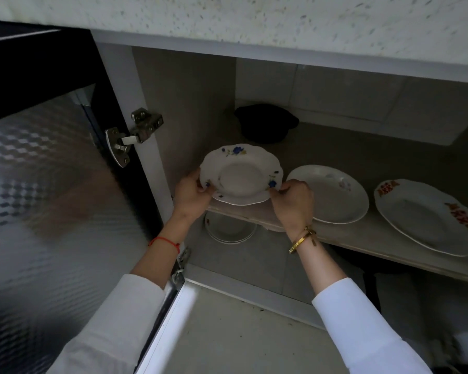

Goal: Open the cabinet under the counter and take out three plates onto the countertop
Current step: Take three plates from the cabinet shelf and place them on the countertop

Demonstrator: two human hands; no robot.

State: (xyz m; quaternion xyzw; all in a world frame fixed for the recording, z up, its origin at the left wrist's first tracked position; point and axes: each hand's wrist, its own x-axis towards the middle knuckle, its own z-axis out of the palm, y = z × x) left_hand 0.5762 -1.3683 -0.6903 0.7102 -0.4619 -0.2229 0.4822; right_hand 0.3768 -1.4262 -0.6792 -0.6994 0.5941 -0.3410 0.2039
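The shiny patterned cabinet door (38, 198) stands open on the left. The left hand (191, 191) pinches the left rim of a white wavy-edged plate with blue flowers (241, 176), at the front of the grey shelf (362, 236). The right hand (292, 203) pinches its right rim. Next come a plain white oval plate (333, 194), then a white oval plate with red marks (427, 217).

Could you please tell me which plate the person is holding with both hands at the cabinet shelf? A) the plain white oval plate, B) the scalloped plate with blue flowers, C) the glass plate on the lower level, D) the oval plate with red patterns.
B: the left hand and the right hand grip opposite edges of the blue-flowered plate, while the red-patterned plate lies untouched on the shelf.
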